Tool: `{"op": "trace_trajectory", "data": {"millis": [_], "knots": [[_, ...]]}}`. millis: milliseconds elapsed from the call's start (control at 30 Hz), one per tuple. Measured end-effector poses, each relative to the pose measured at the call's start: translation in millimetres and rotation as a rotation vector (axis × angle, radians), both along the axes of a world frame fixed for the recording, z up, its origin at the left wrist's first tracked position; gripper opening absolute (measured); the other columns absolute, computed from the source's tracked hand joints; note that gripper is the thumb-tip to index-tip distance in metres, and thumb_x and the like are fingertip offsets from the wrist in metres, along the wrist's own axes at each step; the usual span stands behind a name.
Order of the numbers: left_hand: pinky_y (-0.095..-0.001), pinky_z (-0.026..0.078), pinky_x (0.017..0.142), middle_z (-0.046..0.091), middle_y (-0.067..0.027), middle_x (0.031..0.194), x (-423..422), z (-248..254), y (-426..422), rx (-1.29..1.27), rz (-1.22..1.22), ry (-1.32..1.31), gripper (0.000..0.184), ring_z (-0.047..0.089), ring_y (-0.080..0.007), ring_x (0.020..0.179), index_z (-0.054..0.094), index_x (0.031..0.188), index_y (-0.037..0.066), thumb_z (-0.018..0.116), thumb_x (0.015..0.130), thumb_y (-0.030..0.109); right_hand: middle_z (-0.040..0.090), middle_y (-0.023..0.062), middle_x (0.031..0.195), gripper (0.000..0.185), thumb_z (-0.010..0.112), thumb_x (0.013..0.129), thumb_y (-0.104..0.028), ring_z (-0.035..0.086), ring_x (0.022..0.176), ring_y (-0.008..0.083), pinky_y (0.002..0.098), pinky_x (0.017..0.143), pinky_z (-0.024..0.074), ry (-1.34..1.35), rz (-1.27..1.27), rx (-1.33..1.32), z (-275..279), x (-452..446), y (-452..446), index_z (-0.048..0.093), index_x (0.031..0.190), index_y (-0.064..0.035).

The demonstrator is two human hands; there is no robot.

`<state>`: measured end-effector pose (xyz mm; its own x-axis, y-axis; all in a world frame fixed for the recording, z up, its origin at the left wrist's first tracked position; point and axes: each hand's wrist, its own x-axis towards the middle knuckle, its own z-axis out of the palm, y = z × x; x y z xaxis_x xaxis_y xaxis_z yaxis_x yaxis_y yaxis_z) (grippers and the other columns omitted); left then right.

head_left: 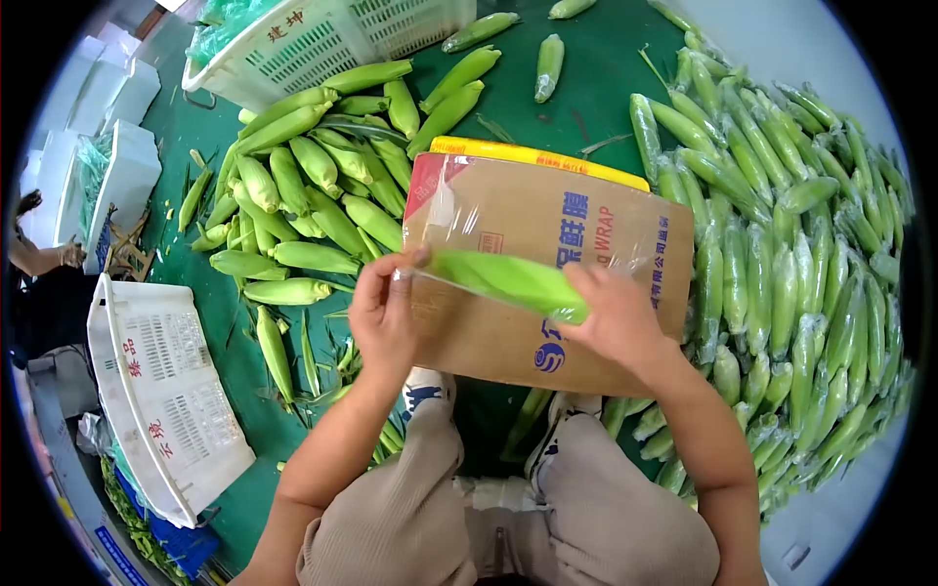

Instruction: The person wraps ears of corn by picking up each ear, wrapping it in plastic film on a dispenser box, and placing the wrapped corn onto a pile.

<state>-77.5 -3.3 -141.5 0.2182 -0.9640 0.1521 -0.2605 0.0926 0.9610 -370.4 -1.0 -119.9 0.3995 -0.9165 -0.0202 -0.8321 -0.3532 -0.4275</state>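
An ear of corn in its green husk point(503, 278) is held level above a cardboard box, with clear shiny film around it. My left hand point(383, 311) has its fingers pinched at the ear's left end, where the film seems to reach the fingertips. Around the right end of the same ear my right hand point(618, 317) is closed. Beneath both hands lies the cardboard box point(469, 337), printed with blue and red lettering and partly covered by clear film. A yellow strip-shaped carton edge point(537, 156) runs along the box's far side.
Unwrapped corn ears point(322, 186) lie heaped at the left. Many film-wrapped ears point(782, 273) are piled at the right. White plastic crates stand at the back point(322, 49) and left point(171, 391). Another person's hand point(70, 256) shows at the far left.
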Motion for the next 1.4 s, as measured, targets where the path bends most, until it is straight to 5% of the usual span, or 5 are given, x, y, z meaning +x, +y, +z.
{"op": "trace_trajectory", "data": {"millis": [433,567,933,1200,1400], "knots": [[-0.0577,0.033,0.118,0.062,-0.0051,0.142,-77,39,-125,-0.439,-0.36,-1.43,0.042,0.044,-0.0273,0.145,0.068,0.13,0.016,0.064,0.094,0.037,0.058,0.01,0.128,0.071,0.079,0.082,-0.044,0.057,0.117,0.0308,0.0442,0.099,0.0478,0.011,-0.016,-0.296,3,0,-59,0.056,0.141,-0.0117],[-0.0545,0.037,0.115,0.062,-0.0098,0.141,-89,60,-144,-0.147,-0.426,-0.727,0.047,0.054,-0.0318,0.136,0.065,0.132,0.013,0.071,0.085,0.014,0.061,0.0119,0.121,0.061,0.081,0.081,-0.033,0.058,0.116,0.0325,0.0458,0.096,0.0503,0.066,0.05,-0.312,2,-6,-108,0.06,0.133,-0.0092],[-0.0456,0.051,0.094,0.07,-0.0104,0.124,-68,31,-53,-0.285,-0.683,-1.107,0.063,0.067,-0.0334,0.11,0.064,0.13,0.012,0.078,0.069,0.01,0.068,0.0235,0.127,0.066,0.077,0.084,-0.047,0.065,0.115,0.0412,0.0455,0.099,0.0518,-0.165,0.326,0.574,13,-2,-92,0.062,0.137,-0.0107],[-0.0486,0.055,0.083,0.072,-0.0231,0.099,-89,87,-26,0.376,-1.226,-0.795,0.05,0.069,-0.044,0.095,0.07,0.108,0.004,0.083,0.063,0.021,0.031,-0.0024,0.169,0.069,0.059,0.095,-0.06,0.01,0.16,0.0246,0.0645,0.126,0.0009,-0.021,0.339,-0.053,-64,34,-64,0.046,0.156,-0.0303],[-0.0495,0.049,0.101,0.064,-0.0244,0.134,-49,37,71,0.97,-2.006,-0.886,0.078,0.062,-0.0403,0.12,0.058,0.139,-0.002,0.085,0.072,0.028,0.033,0.0031,0.168,0.074,0.057,0.093,-0.063,0.019,0.158,0.0279,0.0623,0.126,0.004,-0.077,0.31,-0.139,-82,38,-72,0.045,0.157,-0.0257]]}}
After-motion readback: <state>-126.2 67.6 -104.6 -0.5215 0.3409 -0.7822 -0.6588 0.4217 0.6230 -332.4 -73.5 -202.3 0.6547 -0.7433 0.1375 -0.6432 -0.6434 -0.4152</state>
